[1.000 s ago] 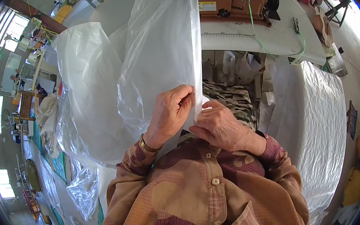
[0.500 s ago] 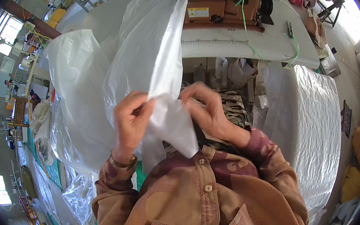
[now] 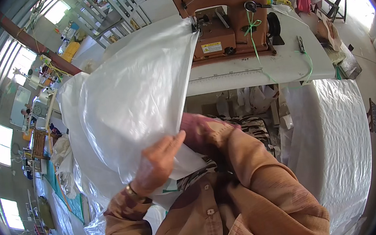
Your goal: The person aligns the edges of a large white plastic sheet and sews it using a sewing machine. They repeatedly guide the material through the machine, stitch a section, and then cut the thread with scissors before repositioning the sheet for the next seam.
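A large translucent white plastic sheet (image 3: 122, 101) hangs from the needle area of a brown sewing machine (image 3: 232, 16) down toward my lap. Its right edge forms a straight band running to my hands. My left hand (image 3: 158, 164) grips that edge near the lower end, fingers pointing up and right. My right sleeve (image 3: 217, 132) reaches across behind the edge of the sheet, and the sheet hides my right hand completely. What that hand touches cannot be seen.
The machine stands on a pale table (image 3: 225, 82) with a ruler scale along its front. Green string (image 3: 253, 28) hangs from the machine; small snips (image 3: 301, 44) lie to its right. A stack of white plastic sheeting (image 3: 338, 147) stands at my right. A metal rack (image 3: 113, 15) is at the far left.
Both hands were together at the sheet's narrow end. Now my right arm has crossed left behind the sheet, and my left hand has moved slightly right and down. The sheet is spread wider.
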`<act>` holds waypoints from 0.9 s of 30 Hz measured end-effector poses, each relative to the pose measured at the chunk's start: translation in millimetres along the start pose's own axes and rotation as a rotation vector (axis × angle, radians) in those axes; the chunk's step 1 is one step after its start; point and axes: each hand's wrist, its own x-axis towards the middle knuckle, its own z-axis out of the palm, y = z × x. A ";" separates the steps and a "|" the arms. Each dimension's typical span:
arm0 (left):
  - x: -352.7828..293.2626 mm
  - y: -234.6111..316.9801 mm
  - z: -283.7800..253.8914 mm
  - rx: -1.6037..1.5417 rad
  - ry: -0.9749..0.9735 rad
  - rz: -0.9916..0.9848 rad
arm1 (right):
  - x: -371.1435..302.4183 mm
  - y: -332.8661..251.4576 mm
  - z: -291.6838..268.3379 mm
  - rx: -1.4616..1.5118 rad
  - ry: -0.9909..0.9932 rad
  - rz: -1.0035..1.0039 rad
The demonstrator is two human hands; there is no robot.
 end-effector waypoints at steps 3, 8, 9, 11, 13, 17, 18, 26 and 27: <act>-23.1 -13.0 49.1 0.038 0.031 -0.027 | -8.2 -7.1 -7.7 0.215 0.042 -0.020; -40.7 -21.3 111.3 -0.049 0.205 -0.142 | -64.1 -29.8 -42.4 0.694 0.238 0.032; -40.2 -18.3 114.8 -0.062 0.216 -0.188 | -70.2 -33.1 -43.1 0.592 0.211 -0.012; -39.3 -7.5 119.1 -0.088 0.220 -0.282 | -81.4 -37.5 -35.6 0.409 0.151 -0.101; -34.7 -1.0 126.1 -0.091 0.291 -0.287 | -72.7 -4.2 -11.9 0.134 0.112 -0.324; -37.0 0.4 131.8 -0.134 0.371 -0.358 | -68.2 -6.8 5.7 0.555 0.079 -0.091; -37.0 1.1 131.9 -0.161 0.382 -0.385 | -67.9 -6.3 2.3 0.586 0.140 -0.053; -33.4 3.2 133.8 -0.363 0.489 -0.442 | -71.7 -17.8 -67.1 1.018 0.655 0.028; -33.7 4.5 134.4 -0.387 0.491 -0.446 | -75.1 -23.8 -76.5 0.989 0.657 0.021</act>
